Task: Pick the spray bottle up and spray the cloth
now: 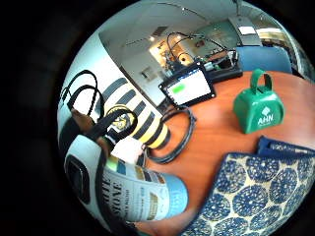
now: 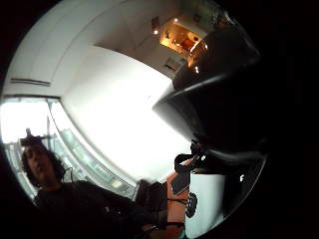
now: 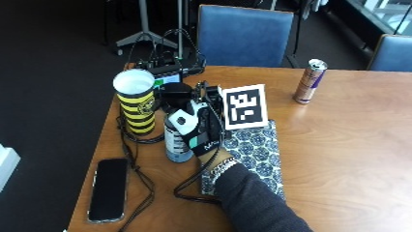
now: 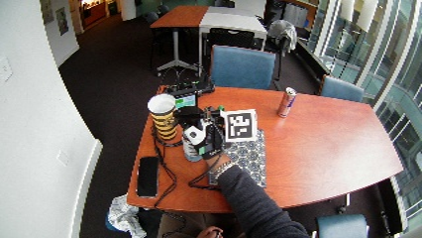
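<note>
- The spray bottle (image 3: 177, 140) is seen upright on the wooden table (image 3: 341, 145), between the yellow-and-black striped cup (image 3: 136, 104) and the blue patterned cloth (image 3: 257, 154), just beside the cloth's near edge.
- The table, the largest thing in view, also carries a black phone (image 3: 108, 188) near its edge, a slim drink can (image 3: 309, 81) well apart from the work, and a small screen device (image 1: 189, 87) behind the cup.
- The cloth is laid flat — soft and thin by the look of it — and part of it is covered by the sleeved forearm.
- A green bell (image 1: 258, 108) is shown in the little-finger palm view, standing on the table beyond the cloth.
- The right hand (image 3: 201, 130) is pressed against the bottle's side; the gloved fingers appear to be wrapped around its body, though the wrap is partly hidden by the glove hardware.
- The bottle is judged to be rigid plastic with a glossy printed label (image 1: 142, 194), so it could prove somewhat slippery; its weight depends on the fill, which cannot be told.
- The best hold is judged to be high on the body, under the dark spray head — there the trigger could be reached and the nozzle turned toward the cloth.
</note>
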`<state>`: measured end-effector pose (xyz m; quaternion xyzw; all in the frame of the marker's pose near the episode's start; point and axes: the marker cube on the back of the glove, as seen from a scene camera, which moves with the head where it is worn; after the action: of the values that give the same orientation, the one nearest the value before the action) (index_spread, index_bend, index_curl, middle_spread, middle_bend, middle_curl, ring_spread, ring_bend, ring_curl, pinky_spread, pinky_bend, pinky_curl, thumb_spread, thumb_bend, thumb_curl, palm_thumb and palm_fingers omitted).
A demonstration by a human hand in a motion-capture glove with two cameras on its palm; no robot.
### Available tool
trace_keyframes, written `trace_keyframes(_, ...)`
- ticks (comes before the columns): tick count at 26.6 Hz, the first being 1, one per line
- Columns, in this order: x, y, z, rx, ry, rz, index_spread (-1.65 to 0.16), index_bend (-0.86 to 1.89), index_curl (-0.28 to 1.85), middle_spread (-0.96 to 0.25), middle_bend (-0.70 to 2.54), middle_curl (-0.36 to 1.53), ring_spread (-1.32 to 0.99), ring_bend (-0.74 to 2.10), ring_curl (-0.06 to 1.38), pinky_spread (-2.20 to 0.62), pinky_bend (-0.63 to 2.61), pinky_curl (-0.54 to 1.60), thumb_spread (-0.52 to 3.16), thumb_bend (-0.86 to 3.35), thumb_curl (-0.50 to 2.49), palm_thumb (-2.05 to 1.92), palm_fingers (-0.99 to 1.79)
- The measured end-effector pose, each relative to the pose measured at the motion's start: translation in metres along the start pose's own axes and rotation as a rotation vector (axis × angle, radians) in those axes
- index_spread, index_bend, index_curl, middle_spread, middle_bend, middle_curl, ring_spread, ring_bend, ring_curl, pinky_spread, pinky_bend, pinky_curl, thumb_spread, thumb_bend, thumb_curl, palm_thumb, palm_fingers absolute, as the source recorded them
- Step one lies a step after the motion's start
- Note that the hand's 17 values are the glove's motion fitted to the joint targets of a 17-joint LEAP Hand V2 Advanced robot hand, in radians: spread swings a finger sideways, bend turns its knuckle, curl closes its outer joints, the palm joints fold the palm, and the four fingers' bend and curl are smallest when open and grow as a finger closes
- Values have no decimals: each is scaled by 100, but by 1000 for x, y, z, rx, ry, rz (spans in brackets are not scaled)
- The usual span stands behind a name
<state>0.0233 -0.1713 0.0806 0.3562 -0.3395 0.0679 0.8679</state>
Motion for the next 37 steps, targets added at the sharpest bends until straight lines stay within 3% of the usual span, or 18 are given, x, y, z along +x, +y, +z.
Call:
trace_keyframes(7,26,8,8,-126,24,81,-30,23,59,-25,38,47,-21,54,43,-22,47,38,56,-3,77,86,130)
trace_keyframes(13,34,-5,10,-230,76,145,-31,3,49,-24,37,46,-20,56,43,-11,41,36,68,-3,74,86,100)
trace_keyframes(19,14,-54,-6,-280,95,103,-32,-4,39,-20,34,45,-18,58,44,0,44,39,85,-5,65,77,73)
trace_keyframes(26,-22,-89,-60,-395,329,-17,-32,-5,26,-14,24,42,-15,55,42,11,56,41,91,-6,55,65,38)
trace_keyframes(33,-56,-37,-98,-695,692,-156,-33,9,22,-10,23,40,-9,43,36,20,57,39,92,-9,46,48,19)
trace_keyframes(37,-65,12,-106,-811,735,-212,-34,10,21,-9,23,39,-7,42,34,22,57,38,93,-7,43,40,19)
